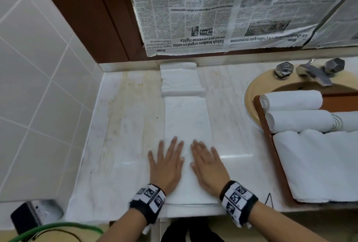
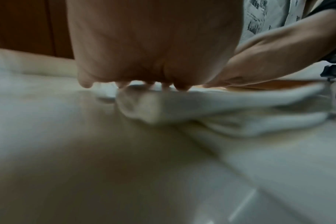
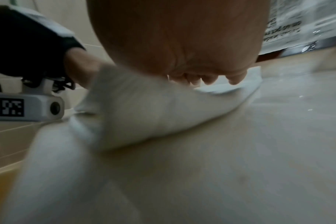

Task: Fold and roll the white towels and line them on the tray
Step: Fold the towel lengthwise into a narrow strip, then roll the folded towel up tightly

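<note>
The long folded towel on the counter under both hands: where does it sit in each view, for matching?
Head: folded towel runs up the counter centre, both palms flat on its near end.
Left wrist: blurred white band right of centre, under the fingers.
Right wrist: blurred white mass, centre-left, below the palm.
Shared landmark: newspaper on the back wall.

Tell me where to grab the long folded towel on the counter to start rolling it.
Take the towel by its near short edge, from the front: both hands already lie flat there, and the strip runs straight away toward the wall, probably rolling cleanly.
</note>
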Motion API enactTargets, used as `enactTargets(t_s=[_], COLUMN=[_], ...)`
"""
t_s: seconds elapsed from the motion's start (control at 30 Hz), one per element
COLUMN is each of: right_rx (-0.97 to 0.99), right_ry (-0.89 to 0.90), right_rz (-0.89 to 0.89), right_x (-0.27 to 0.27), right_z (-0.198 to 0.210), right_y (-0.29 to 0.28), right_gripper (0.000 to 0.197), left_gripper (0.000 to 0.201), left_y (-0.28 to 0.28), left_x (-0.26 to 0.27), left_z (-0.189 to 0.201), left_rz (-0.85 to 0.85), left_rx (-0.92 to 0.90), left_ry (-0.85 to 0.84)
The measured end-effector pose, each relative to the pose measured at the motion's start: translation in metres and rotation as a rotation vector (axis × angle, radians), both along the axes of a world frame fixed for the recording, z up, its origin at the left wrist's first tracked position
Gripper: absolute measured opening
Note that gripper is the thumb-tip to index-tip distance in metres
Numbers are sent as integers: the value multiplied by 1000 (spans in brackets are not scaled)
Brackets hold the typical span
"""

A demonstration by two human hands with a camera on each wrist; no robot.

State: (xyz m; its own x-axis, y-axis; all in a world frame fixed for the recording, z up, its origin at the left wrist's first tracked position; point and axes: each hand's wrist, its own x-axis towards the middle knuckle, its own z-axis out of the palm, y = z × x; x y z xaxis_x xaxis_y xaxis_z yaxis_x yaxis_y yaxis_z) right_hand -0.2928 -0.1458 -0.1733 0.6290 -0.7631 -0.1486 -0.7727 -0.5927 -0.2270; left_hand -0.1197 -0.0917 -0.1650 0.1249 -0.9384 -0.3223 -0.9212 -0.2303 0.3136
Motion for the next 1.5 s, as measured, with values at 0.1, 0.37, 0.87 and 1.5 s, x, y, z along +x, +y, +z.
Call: enactTargets(t_s=[0.1,0.37,0.87,1.5], right_rx=[81,114,-121,422], right_ry=[-25,77,-186,-399], right_rz=[33,-174,-205,-308], right_x=[1,-37,-71,-65], right_z=[-5,5,2,29], right_y=[25,18,99,63], right_gripper=[57,74,49,9], left_gripper=[53,52,57,22], left_y=[15,28,96,90], left_x=[-15,6,3,-1], left_z=[-6,2,-1,10], left_rz=[-40,125,-29,5], left_rx=[22,84,-147,-212], left_ry=[-47,-27,38,305])
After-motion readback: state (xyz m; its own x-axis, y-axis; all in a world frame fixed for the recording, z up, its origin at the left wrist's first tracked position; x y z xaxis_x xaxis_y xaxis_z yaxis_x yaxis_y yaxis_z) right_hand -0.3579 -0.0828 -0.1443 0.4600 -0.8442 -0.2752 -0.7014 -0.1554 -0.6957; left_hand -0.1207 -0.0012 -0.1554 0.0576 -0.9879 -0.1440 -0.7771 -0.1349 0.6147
